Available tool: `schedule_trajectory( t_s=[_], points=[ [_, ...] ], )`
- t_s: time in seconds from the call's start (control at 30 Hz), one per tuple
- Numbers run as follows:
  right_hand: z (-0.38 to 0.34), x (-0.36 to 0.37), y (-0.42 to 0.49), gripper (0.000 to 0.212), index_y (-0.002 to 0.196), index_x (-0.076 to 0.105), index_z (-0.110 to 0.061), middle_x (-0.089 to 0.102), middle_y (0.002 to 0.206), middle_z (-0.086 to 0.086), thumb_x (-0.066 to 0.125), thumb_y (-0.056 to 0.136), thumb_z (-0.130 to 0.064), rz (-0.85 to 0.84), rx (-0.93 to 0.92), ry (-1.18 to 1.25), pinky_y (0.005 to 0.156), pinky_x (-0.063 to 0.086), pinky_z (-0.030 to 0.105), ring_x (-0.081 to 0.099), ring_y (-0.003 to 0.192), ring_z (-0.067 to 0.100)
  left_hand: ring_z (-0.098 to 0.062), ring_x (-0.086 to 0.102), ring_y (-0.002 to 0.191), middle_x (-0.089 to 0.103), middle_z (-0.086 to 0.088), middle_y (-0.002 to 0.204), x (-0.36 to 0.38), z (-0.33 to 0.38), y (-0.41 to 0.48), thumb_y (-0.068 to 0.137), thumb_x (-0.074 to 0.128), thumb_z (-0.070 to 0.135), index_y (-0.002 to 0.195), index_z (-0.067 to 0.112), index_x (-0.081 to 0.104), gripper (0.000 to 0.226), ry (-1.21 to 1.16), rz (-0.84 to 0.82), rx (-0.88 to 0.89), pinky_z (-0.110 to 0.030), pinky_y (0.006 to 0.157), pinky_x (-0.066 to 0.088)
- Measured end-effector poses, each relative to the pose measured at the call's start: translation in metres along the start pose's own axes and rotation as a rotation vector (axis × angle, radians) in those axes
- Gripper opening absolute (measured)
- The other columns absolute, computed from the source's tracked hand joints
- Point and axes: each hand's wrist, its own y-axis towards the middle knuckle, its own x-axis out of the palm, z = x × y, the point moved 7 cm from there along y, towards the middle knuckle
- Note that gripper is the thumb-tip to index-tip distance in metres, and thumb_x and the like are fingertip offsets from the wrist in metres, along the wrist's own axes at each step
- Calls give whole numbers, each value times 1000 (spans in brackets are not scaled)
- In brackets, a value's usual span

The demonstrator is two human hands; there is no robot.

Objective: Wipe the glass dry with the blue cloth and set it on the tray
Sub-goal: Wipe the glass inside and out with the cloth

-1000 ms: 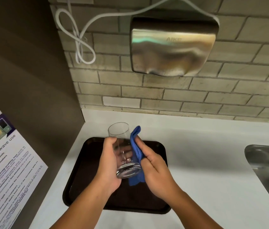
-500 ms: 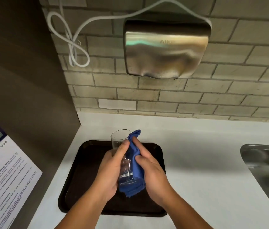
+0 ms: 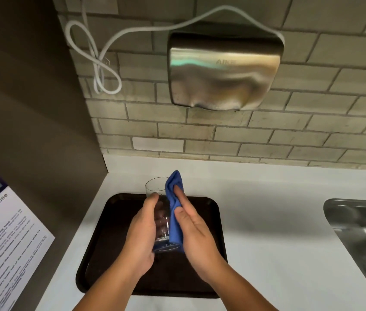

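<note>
Glass (image 3: 157,206) was a clear, plain tumbler, thick base toward the person, rim tilted away, held in the air above the tray (image 3: 110,239), not touching it. Left hand (image 3: 140,236) gripped its left side, fingers wrapped round the far side and visible through the wall. Blue cloth (image 3: 174,212) lay folded along the right side, top corner poking past the rim. Right hand (image 3: 194,234) pressed the cloth flat against the glass, fingers straight and together. Tray was dark, sitting on the white table (image 3: 267,221). Steel sink (image 3: 361,234) sat at the right, hand dryer (image 3: 224,70) on the brick wall above.
</note>
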Motion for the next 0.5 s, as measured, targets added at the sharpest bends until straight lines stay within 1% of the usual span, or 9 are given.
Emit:
schedule_trajectory(
  t_s=[0.07, 0.13, 0.17, 0.23, 0.3, 0.33, 0.4, 0.47, 0.5],
  points=[
    [0, -5, 6, 41, 155, 52, -43, 75, 144, -4, 42, 118, -31, 13, 58, 102, 108, 60, 36, 73, 130, 16, -32, 88, 90, 89, -13, 103, 0, -1, -1, 102, 61, 63, 120, 21, 81, 50, -38, 11, -5, -42, 71, 67],
    [1, -7, 8, 39, 155, 53, -38, 83, 128, -8, 41, 118, -34, 7, 80, 136, 89, 64, 23, 79, 117, 13, -32, 88, 89, 89, -12, 102, 1, 1, -2, 104, 61, 61, 125, 21, 76, 48, -61, 31, 14, -43, 72, 67],
    [0, -6, 8, 40, 156, 51, -40, 82, 127, -13, 41, 118, -33, 7, 68, 121, 88, 63, 19, 79, 116, 10, -30, 88, 88, 89, -11, 103, 1, 3, -2, 104, 61, 61, 128, 22, 73, 48, -68, 43, 18, -42, 70, 67],
    [-2, -6, 6, 42, 156, 45, -48, 77, 135, -19, 42, 118, -29, 40, 17, 64, 93, 60, 17, 76, 122, 6, -27, 88, 87, 87, -13, 108, 3, 7, -2, 102, 63, 64, 134, 22, 66, 53, -49, 52, 16, -41, 69, 68],
    [-3, -6, 5, 43, 155, 48, -49, 72, 146, -17, 44, 117, -28, 53, -6, 44, 100, 59, 19, 72, 129, 7, -26, 88, 87, 83, -14, 116, 6, 11, -2, 94, 68, 72, 139, 22, 57, 68, -11, 36, 14, -43, 72, 70],
    [-4, -7, 5, 43, 155, 52, -48, 71, 148, -14, 45, 117, -29, 54, -6, 47, 102, 58, 20, 71, 131, 8, -26, 88, 88, 81, -14, 120, 8, 13, -3, 85, 74, 77, 140, 23, 52, 80, 8, 17, 19, -47, 77, 71],
    [-5, -11, 10, 38, 145, 64, -49, 77, 141, -9, 44, 118, -31, 50, 15, 72, 101, 60, 22, 74, 128, 11, -30, 87, 96, 77, -15, 127, 13, 14, -6, 65, 89, 77, 140, 24, 46, 101, 61, -21, 33, -56, 86, 71],
    [-6, -14, 12, 39, 134, 70, -54, 81, 131, -13, 44, 117, -31, 43, 19, 84, 94, 61, 18, 77, 122, 10, -31, 86, 99, 77, -16, 129, 15, 16, -7, 58, 96, 69, 139, 20, 49, 106, 93, -33, 53, -58, 88, 70],
    [-7, -13, 12, 39, 139, 66, -53, 80, 130, -18, 45, 116, -30, 43, 7, 71, 93, 60, 16, 76, 122, 8, -31, 87, 98, 80, -16, 126, 14, 16, -6, 56, 97, 66, 139, 18, 52, 105, 72, -28, 54, -58, 89, 69]
  ],
)
